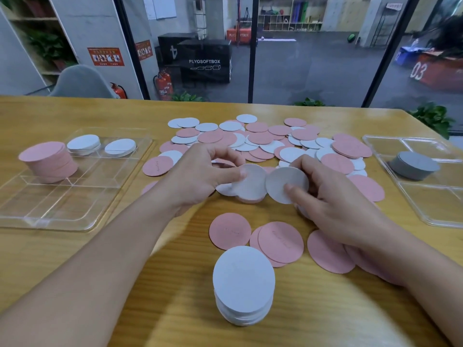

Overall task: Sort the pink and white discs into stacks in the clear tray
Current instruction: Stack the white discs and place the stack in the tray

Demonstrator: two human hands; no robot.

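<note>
Above the table point(75, 246), each hand's grip pinches a white disc.

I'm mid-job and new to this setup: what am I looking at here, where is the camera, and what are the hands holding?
There is no machine: a person works bare-handed, filmed by one head-worn camera looking down. The left hand grips a few white discs; the right hand pinches one white disc. On the wooden table lie a loose pile of pink and white discs, a white stack nearest the camera, and a clear tray on the left holding a pink stack and two white stacks. A second tray on the right holds a grey stack.
</note>
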